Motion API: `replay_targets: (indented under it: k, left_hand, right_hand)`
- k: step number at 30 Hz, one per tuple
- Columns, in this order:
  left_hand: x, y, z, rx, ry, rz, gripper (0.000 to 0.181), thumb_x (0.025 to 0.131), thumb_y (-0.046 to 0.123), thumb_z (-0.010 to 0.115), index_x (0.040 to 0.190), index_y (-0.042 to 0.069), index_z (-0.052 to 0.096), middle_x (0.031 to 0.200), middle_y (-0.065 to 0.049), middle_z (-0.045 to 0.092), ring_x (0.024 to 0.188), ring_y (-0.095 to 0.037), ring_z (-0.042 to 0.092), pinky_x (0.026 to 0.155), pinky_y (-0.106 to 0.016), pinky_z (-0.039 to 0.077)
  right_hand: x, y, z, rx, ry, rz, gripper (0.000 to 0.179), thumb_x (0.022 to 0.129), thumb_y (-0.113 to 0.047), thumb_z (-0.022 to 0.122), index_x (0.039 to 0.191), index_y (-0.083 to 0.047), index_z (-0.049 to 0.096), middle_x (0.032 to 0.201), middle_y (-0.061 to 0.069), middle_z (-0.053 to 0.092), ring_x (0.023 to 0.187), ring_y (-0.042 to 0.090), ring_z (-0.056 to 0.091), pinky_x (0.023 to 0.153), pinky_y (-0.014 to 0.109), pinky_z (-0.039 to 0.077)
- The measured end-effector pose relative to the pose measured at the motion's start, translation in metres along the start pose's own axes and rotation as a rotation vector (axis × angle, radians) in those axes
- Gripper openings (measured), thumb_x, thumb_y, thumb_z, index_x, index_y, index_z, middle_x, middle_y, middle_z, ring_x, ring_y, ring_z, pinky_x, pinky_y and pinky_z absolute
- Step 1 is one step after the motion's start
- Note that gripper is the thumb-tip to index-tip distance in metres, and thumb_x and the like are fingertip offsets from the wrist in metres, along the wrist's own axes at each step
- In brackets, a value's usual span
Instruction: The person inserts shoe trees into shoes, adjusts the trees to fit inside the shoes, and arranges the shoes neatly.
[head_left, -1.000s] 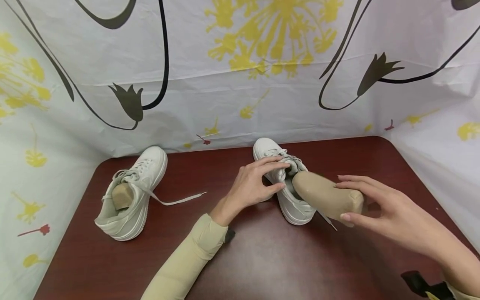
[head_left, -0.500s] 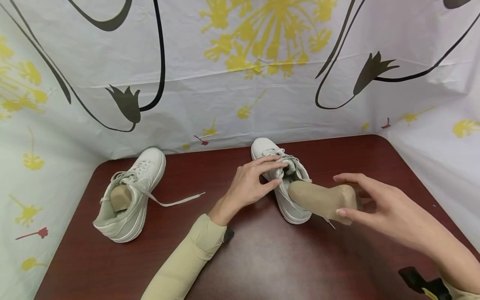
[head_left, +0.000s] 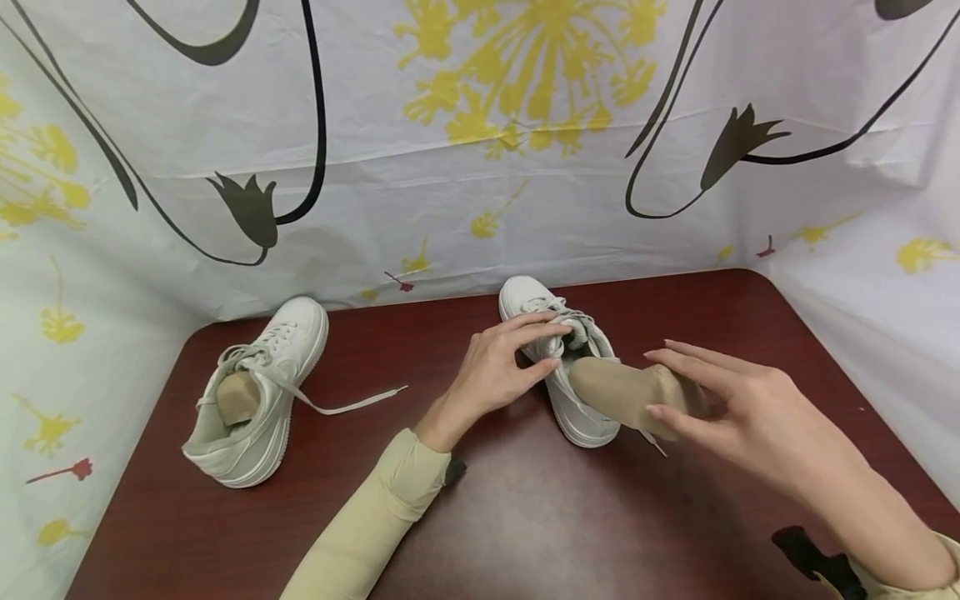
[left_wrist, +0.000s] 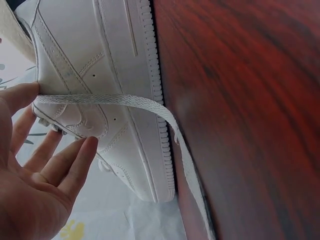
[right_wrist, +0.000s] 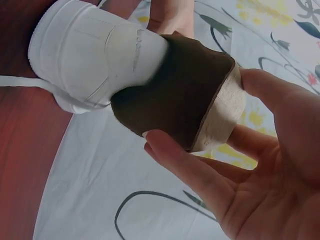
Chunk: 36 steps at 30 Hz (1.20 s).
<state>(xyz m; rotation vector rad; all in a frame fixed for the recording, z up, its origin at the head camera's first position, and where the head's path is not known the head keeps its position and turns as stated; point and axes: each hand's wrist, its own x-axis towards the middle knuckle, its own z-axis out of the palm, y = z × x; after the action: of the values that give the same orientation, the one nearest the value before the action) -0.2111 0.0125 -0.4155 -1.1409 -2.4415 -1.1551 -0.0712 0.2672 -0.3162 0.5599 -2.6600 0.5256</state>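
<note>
A white sneaker (head_left: 587, 430) stands at the table's back, toe away from me. My left hand (head_left: 491, 367) holds it at the opening, thumb on the collar edge and fingers by the tongue and laces. A loose grey lace (left_wrist: 125, 100) crosses the shoe's side beside that thumb in the left wrist view. My right hand (head_left: 757, 417) grips the blocky end of a tan shoe insert (head_left: 611, 387) between thumb and fingers. The insert's rounded end dips into the shoe opening and its tip is hidden there. In the right wrist view the insert (right_wrist: 175, 95) tilts out behind the heel.
A second white sneaker (head_left: 300, 325) stands at the left with a tan insert (head_left: 238, 396) inside. Its lace (head_left: 367, 402) trails right across the dark red table (head_left: 510, 517). A patterned sheet (head_left: 420, 200) hangs round the table's back and sides.
My right hand has moved left and pushed the tan insert further into the shoe opening, with its outer end swinging left. My left hand has kept its place on the shoe.
</note>
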Motion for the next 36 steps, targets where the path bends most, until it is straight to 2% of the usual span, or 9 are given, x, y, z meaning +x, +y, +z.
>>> replay_targets:
  k: [5, 9, 13, 16, 20, 24, 26, 33, 36]
  left_hand:
    - [-0.001, -0.001, 0.000, 0.000, 0.003, 0.006, 0.039, 0.088, 0.029, 0.075, 0.127, 0.030, 0.069, 0.138, 0.007, 0.059, 0.114, -0.012, 0.063, 0.060, -0.026, 0.044]
    - [-0.001, -0.001, 0.000, 0.002, 0.013, 0.010, 0.040, 0.087, 0.028, 0.076, 0.127, 0.030, 0.069, 0.137, 0.008, 0.059, 0.116, -0.012, 0.062, 0.063, -0.026, 0.047]
    - [-0.001, -0.002, 0.000, 0.000, 0.017, 0.012, 0.040, 0.087, 0.028, 0.077, 0.127, 0.029, 0.070, 0.137, 0.008, 0.060, 0.115, -0.012, 0.063, 0.063, -0.026, 0.047]
    - [-0.001, -0.002, 0.001, -0.001, 0.013, 0.014, 0.040, 0.087, 0.028, 0.076, 0.127, 0.030, 0.069, 0.137, 0.008, 0.060, 0.114, -0.012, 0.063, 0.059, -0.025, 0.045]
    - [-0.001, -0.002, 0.001, -0.004, 0.012, 0.015, 0.040, 0.087, 0.028, 0.076, 0.127, 0.030, 0.069, 0.137, 0.008, 0.059, 0.113, -0.011, 0.064, 0.058, -0.023, 0.043]
    - [-0.001, -0.002, 0.002, -0.004, 0.017, 0.018, 0.040, 0.087, 0.027, 0.076, 0.127, 0.031, 0.069, 0.137, 0.009, 0.060, 0.110, -0.011, 0.065, 0.055, -0.023, 0.041]
    - [-0.001, -0.002, 0.002, -0.003, 0.019, 0.023, 0.040, 0.087, 0.027, 0.076, 0.127, 0.031, 0.069, 0.137, 0.009, 0.060, 0.109, -0.011, 0.065, 0.055, -0.023, 0.041]
    - [-0.001, -0.002, 0.002, -0.002, 0.023, 0.033, 0.040, 0.087, 0.028, 0.076, 0.126, 0.030, 0.070, 0.136, 0.007, 0.061, 0.113, -0.012, 0.064, 0.062, -0.024, 0.047]
    - [-0.001, -0.002, 0.001, 0.003, 0.023, 0.032, 0.040, 0.087, 0.028, 0.077, 0.126, 0.031, 0.070, 0.136, 0.007, 0.061, 0.114, -0.012, 0.064, 0.065, -0.025, 0.049]
  right_hand:
    - [0.006, -0.005, 0.005, -0.002, 0.014, 0.033, 0.052, 0.072, -0.023, 0.086, 0.122, -0.021, 0.072, 0.127, 0.007, 0.067, 0.108, 0.027, 0.068, 0.087, 0.004, 0.033]
    - [0.010, -0.008, 0.008, -0.005, -0.011, 0.056, 0.055, 0.076, -0.028, 0.085, 0.128, -0.022, 0.069, 0.132, 0.006, 0.064, 0.108, 0.026, 0.068, 0.085, 0.010, 0.037]
    - [0.009, -0.007, 0.006, -0.021, -0.079, 0.061, 0.069, 0.079, -0.036, 0.084, 0.141, -0.021, 0.058, 0.143, 0.005, 0.055, 0.081, 0.005, 0.067, 0.077, 0.014, 0.040]
    - [0.007, -0.005, 0.005, -0.015, -0.140, 0.047, 0.083, 0.079, -0.038, 0.084, 0.151, -0.021, 0.045, 0.152, 0.005, 0.045, 0.072, -0.004, 0.061, 0.078, 0.011, 0.040]
    - [0.005, -0.001, 0.006, 0.052, -0.181, 0.066, 0.090, 0.081, -0.035, 0.083, 0.156, -0.026, 0.033, 0.158, 0.002, 0.035, 0.097, 0.001, 0.066, 0.083, 0.009, 0.044]
    - [0.006, 0.001, 0.012, 0.170, -0.182, 0.085, 0.090, 0.083, -0.027, 0.082, 0.157, -0.028, 0.031, 0.159, 0.002, 0.034, 0.125, 0.003, 0.051, 0.074, 0.015, 0.053]
    - [0.007, 0.002, 0.016, 0.220, -0.176, 0.080, 0.091, 0.083, -0.024, 0.083, 0.157, -0.027, 0.030, 0.158, 0.004, 0.034, 0.132, 0.002, 0.043, 0.071, 0.018, 0.055]
    - [0.010, 0.003, 0.030, 0.179, -0.128, 0.043, 0.096, 0.080, -0.024, 0.085, 0.158, -0.024, 0.029, 0.154, 0.012, 0.040, 0.126, 0.022, 0.053, 0.074, 0.014, 0.051]
    - [0.009, 0.002, 0.034, 0.206, -0.135, 0.071, 0.095, 0.082, -0.024, 0.083, 0.158, -0.026, 0.027, 0.152, 0.010, 0.044, 0.110, 0.015, 0.062, 0.072, 0.018, 0.053]
